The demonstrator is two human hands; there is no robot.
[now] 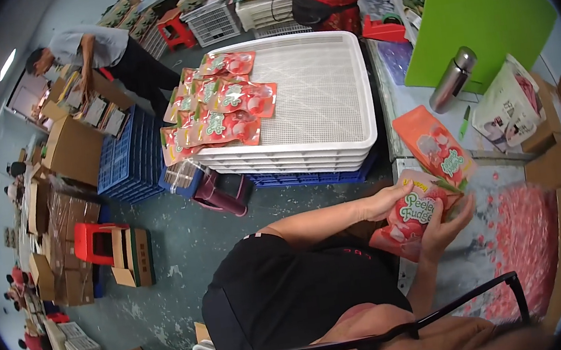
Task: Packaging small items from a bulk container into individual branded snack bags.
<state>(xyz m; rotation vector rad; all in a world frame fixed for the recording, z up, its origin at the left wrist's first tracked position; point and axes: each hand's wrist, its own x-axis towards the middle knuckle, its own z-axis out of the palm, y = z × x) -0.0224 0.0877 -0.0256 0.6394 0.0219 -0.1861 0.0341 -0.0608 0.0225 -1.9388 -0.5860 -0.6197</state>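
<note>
At the picture's nine o'clock side the stacked cardboard boxes [63, 213] shrink into the dark fisheye rim and blur, and a red stool [94, 241] stands partly behind two small open cartons. At ten o'clock a person in a grey shirt [89, 48] bends over more boxes, face turned away. At the six o'clock edge dark glasses frames [381, 333] cut across the view and hide the wearer's lower body.

Toward twelve o'clock a stack of white mesh trays [326, 87] sits on blue crates; its left half carries overlapping red pouches [221, 109] with green and white labels, the right half is bare mesh. Beyond it another person's torso in red is cut off by the top edge.

Right of centre, the left hand [384, 201] reaches across from nine o'clock, its fingers curled over the upper left edge of a red pouch with a green label [413, 218]. The right hand [445, 225] rises from five o'clock, palm and fingers cupping the pouch's right side, so both hands grasp it above the table edge. An orange-red pouch [438, 150] stands just behind, at one o'clock from the held one; whether a finger touches it cannot be told. At four o'clock a heap of pink sweets [523, 237] lies blurred, and at two o'clock a steel flask [453, 79] leans by a green board [476, 7]
</note>
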